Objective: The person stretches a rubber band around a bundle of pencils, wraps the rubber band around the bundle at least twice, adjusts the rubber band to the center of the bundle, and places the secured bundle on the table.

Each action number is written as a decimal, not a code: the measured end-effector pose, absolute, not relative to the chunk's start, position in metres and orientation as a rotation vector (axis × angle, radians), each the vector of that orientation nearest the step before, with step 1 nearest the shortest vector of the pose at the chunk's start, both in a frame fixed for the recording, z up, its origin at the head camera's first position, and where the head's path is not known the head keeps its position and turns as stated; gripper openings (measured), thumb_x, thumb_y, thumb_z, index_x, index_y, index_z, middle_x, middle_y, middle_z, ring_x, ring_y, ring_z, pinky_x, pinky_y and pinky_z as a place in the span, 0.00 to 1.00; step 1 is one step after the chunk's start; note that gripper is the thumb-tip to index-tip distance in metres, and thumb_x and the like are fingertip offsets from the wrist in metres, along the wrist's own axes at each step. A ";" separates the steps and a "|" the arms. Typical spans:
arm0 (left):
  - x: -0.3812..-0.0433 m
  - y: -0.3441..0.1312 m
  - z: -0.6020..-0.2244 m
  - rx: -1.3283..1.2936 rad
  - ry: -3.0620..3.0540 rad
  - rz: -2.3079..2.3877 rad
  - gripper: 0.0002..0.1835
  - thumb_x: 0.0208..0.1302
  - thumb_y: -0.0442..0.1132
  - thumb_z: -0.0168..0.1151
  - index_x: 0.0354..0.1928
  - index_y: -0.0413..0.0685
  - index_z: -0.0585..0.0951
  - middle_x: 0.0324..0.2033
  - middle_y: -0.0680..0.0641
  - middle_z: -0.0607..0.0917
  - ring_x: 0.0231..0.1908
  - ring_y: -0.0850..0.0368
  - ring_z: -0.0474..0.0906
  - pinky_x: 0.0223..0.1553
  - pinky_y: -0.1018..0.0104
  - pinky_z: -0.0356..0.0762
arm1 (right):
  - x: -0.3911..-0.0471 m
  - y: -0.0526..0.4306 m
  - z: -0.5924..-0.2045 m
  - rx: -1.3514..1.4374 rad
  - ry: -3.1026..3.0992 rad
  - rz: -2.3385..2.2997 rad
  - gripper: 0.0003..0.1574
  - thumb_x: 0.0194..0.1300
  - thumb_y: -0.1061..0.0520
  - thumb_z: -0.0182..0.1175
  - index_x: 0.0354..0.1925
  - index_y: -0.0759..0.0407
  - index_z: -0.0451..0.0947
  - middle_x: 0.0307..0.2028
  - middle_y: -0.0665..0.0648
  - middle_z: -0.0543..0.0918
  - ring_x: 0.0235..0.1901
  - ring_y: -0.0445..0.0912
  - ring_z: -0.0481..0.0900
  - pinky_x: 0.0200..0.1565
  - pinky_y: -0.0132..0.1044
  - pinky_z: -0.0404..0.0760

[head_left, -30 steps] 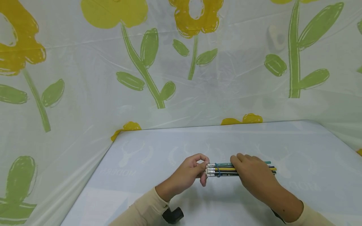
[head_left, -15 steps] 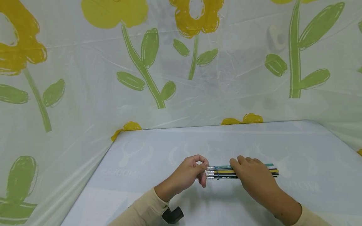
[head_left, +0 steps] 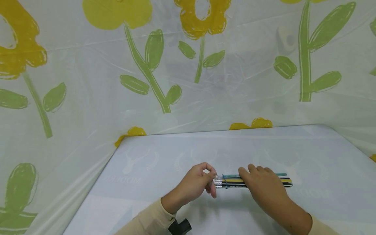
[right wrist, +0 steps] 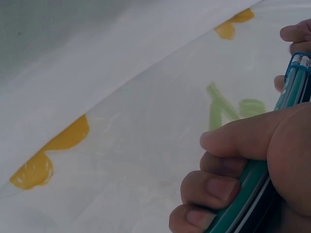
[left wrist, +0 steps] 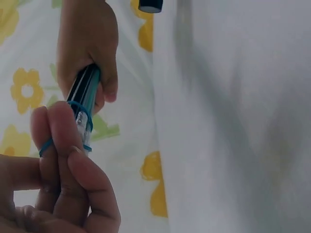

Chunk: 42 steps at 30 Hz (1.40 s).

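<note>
A bundle of several pencils (head_left: 235, 184), teal, yellow and dark, lies level above the table, eraser ends to the left. My right hand (head_left: 264, 186) grips it from above, thumb on one side and fingers curled round the other. Around the eraser ends runs a blue rubber band (head_left: 224, 181). My left hand (head_left: 194, 182) is at those ends, its thumb and fingertips drawn together. In the left wrist view part of the blue rubber band (left wrist: 46, 146) crosses a left finger, while another part circles the pencils (left wrist: 86, 87). The fingertips partly hide the eraser ends.
A pale table (head_left: 147, 182) with faint printed antlers lies below the hands. Behind it hangs a white curtain (head_left: 249, 91) with yellow flowers and green leaves. A black object (head_left: 180, 226) sits by the left sleeve.
The pencil bundle and both hands have moved slightly down in the head view, the bundle also a little to the right. Both hands keep about the same pose.
</note>
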<state>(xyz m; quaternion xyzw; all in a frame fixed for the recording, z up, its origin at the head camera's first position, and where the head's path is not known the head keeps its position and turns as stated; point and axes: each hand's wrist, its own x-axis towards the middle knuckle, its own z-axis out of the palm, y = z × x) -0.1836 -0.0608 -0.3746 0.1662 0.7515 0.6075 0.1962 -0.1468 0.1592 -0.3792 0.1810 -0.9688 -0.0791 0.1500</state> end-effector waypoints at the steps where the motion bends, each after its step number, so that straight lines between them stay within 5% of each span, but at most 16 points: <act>1: -0.183 -0.060 -0.375 0.470 2.125 1.696 0.06 0.74 0.37 0.52 0.42 0.41 0.75 0.17 0.40 0.84 0.22 0.57 0.81 0.33 0.67 0.78 | -0.146 0.159 -0.379 0.517 -2.777 -0.224 0.27 0.45 0.64 0.79 0.40 0.53 0.74 0.26 0.51 0.74 0.25 0.45 0.75 0.34 0.42 0.79; 7: -0.180 -0.058 -0.378 0.512 2.243 1.670 0.06 0.74 0.37 0.54 0.43 0.42 0.75 0.20 0.35 0.86 0.23 0.57 0.82 0.32 0.67 0.80 | -0.145 0.159 -0.382 0.504 -2.767 -0.226 0.28 0.43 0.65 0.79 0.39 0.54 0.73 0.24 0.52 0.72 0.23 0.46 0.73 0.32 0.42 0.78; 16: -0.176 -0.053 -0.377 0.530 2.383 1.643 0.04 0.73 0.38 0.56 0.42 0.44 0.76 0.18 0.46 0.87 0.23 0.57 0.82 0.29 0.72 0.75 | -0.145 0.157 -0.384 0.426 -2.841 -0.264 0.25 0.49 0.62 0.77 0.40 0.53 0.72 0.26 0.53 0.73 0.24 0.48 0.74 0.29 0.43 0.77; 21: -0.174 -0.053 -0.378 0.523 2.365 1.685 0.06 0.72 0.38 0.55 0.46 0.44 0.77 0.20 0.49 0.88 0.26 0.63 0.84 0.36 0.71 0.78 | -0.147 0.157 -0.383 0.407 -2.850 -0.248 0.25 0.49 0.62 0.77 0.42 0.54 0.73 0.27 0.53 0.75 0.24 0.47 0.75 0.27 0.43 0.78; 27: -0.171 -0.052 -0.376 0.538 2.256 1.773 0.14 0.74 0.38 0.53 0.56 0.38 0.74 0.28 0.47 0.90 0.29 0.57 0.89 0.45 0.67 0.83 | -0.151 0.160 -0.381 0.401 -2.857 -0.218 0.26 0.50 0.61 0.77 0.43 0.56 0.74 0.29 0.55 0.77 0.24 0.47 0.76 0.26 0.42 0.77; 36: -0.166 -0.049 -0.376 0.557 2.257 1.766 0.18 0.74 0.41 0.53 0.63 0.50 0.71 0.37 0.49 0.91 0.26 0.53 0.89 0.34 0.68 0.71 | -0.156 0.161 -0.379 0.352 -2.886 -0.159 0.23 0.52 0.62 0.75 0.43 0.57 0.74 0.30 0.55 0.78 0.23 0.45 0.75 0.24 0.41 0.77; 42: -0.164 -0.047 -0.377 0.537 2.234 1.812 0.19 0.74 0.41 0.53 0.64 0.55 0.69 0.39 0.49 0.91 0.25 0.47 0.88 0.39 0.68 0.78 | -0.158 0.160 -0.377 0.352 -2.918 -0.115 0.23 0.54 0.60 0.75 0.45 0.57 0.75 0.31 0.54 0.79 0.24 0.44 0.75 0.24 0.40 0.79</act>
